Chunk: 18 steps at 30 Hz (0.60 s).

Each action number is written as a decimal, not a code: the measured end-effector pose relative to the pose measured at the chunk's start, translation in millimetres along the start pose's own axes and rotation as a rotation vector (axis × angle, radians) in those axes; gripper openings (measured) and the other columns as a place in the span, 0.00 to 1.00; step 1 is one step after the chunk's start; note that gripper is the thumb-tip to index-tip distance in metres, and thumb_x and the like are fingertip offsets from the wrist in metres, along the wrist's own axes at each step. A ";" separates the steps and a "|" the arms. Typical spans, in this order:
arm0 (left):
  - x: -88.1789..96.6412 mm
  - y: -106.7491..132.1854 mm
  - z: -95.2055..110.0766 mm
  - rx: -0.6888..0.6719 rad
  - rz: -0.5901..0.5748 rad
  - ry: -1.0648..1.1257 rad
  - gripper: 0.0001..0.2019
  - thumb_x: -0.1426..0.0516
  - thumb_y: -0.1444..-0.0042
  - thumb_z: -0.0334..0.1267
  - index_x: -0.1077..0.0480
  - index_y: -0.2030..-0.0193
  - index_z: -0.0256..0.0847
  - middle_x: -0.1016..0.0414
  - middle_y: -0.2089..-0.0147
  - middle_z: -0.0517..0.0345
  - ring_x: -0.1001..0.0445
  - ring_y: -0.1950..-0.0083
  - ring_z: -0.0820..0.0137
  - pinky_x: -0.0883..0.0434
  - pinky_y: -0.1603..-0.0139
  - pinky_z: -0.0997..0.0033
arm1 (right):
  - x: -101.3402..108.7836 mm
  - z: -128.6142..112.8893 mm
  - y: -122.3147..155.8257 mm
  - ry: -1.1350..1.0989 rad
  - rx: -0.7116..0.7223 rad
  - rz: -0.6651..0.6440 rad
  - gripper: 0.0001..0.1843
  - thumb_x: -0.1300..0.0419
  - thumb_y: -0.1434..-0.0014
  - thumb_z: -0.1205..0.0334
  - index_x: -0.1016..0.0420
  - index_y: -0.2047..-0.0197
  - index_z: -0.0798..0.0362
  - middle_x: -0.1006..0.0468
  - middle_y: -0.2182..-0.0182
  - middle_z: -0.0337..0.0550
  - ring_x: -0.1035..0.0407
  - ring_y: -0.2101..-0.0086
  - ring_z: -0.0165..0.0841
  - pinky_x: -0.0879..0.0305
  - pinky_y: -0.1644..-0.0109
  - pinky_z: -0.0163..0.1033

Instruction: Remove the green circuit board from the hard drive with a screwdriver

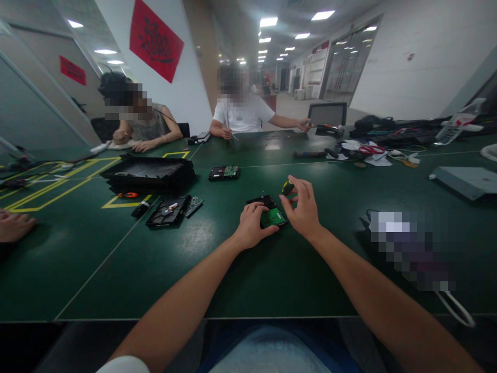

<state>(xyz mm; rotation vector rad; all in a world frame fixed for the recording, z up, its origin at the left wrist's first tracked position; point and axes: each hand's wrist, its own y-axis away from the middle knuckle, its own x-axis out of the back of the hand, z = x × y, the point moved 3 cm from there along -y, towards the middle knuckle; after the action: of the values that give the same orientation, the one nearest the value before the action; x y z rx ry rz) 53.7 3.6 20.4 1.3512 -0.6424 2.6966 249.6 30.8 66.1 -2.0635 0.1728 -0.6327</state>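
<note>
A hard drive [274,218] with a green circuit board facing up lies on the dark green table in front of me. My left hand [249,224] grips it from the left, with the thumb along its near edge and the fingers over its top. Just right of and above the drive, my right hand [306,210] pinches the yellow-and-black handle of a screwdriver [287,187] between thumb and fingers. The shaft of the screwdriver is too small or hidden to make out.
Left of my hands lie an opened hard drive [167,212] and a loose circuit board [194,206]. Behind them stand a black tray [151,173] and another drive [224,173]. A blurred-out object [411,251] and a grey metal box [468,182] lie right. Two people sit opposite; another hand rests far left.
</note>
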 end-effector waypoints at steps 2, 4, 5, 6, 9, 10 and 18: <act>0.0 -0.3 -0.4 -0.004 0.001 -0.004 0.29 0.29 0.46 0.52 0.28 0.41 0.46 0.31 0.33 0.47 0.36 0.29 0.48 0.35 0.29 0.42 | -0.1 0.1 0.0 -0.007 -0.001 -0.011 0.34 0.41 0.30 0.61 0.44 0.24 0.39 0.33 0.40 0.53 0.25 0.55 0.41 0.15 0.57 0.51; -0.2 -0.6 -0.8 -0.008 0.000 -0.010 0.29 0.29 0.46 0.52 0.28 0.41 0.45 0.31 0.33 0.46 0.36 0.30 0.48 0.34 0.29 0.42 | -0.5 0.5 0.2 -0.012 -0.003 -0.021 0.34 0.42 0.29 0.61 0.45 0.23 0.39 0.34 0.38 0.54 0.25 0.52 0.42 0.15 0.56 0.51; -0.4 -0.6 -0.9 -0.008 0.000 -0.013 0.29 0.29 0.46 0.52 0.28 0.41 0.45 0.31 0.33 0.46 0.36 0.30 0.48 0.34 0.29 0.42 | -0.7 0.8 0.3 -0.011 -0.005 -0.022 0.34 0.43 0.29 0.62 0.45 0.23 0.40 0.34 0.38 0.54 0.25 0.51 0.43 0.15 0.55 0.51; -0.6 -0.5 -1.0 -0.008 0.000 -0.015 0.29 0.29 0.46 0.52 0.28 0.41 0.45 0.31 0.33 0.46 0.36 0.30 0.48 0.34 0.29 0.42 | -0.8 1.3 0.5 -0.008 -0.007 -0.022 0.34 0.43 0.29 0.62 0.45 0.23 0.40 0.34 0.38 0.54 0.26 0.50 0.44 0.15 0.54 0.52; -0.7 0.4 -0.6 -0.004 0.004 -0.013 0.30 0.29 0.46 0.53 0.29 0.41 0.44 0.31 0.33 0.46 0.36 0.30 0.48 0.35 0.29 0.43 | -0.8 2.7 0.9 0.008 -0.015 -0.008 0.34 0.42 0.29 0.60 0.44 0.24 0.40 0.33 0.38 0.54 0.26 0.48 0.45 0.15 0.53 0.54; -0.5 0.8 -0.3 -0.002 0.005 -0.011 0.29 0.29 0.45 0.52 0.29 0.41 0.45 0.31 0.33 0.46 0.36 0.30 0.49 0.35 0.29 0.43 | -0.7 2.9 1.0 0.013 -0.017 -0.004 0.34 0.41 0.30 0.60 0.44 0.24 0.40 0.33 0.39 0.54 0.26 0.48 0.46 0.15 0.54 0.54; 0.7 -0.3 0.5 0.005 -0.012 -0.004 0.30 0.29 0.45 0.53 0.28 0.40 0.44 0.31 0.32 0.46 0.36 0.29 0.49 0.35 0.29 0.43 | -1.5 1.3 1.0 0.023 0.000 -0.015 0.35 0.44 0.29 0.63 0.47 0.22 0.40 0.34 0.37 0.54 0.27 0.46 0.46 0.15 0.53 0.54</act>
<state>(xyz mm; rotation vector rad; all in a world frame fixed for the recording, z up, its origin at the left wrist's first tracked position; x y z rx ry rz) 53.6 3.6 21.3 1.3568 -0.6268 2.6887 249.1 31.7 64.2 -2.0601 0.1710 -0.6661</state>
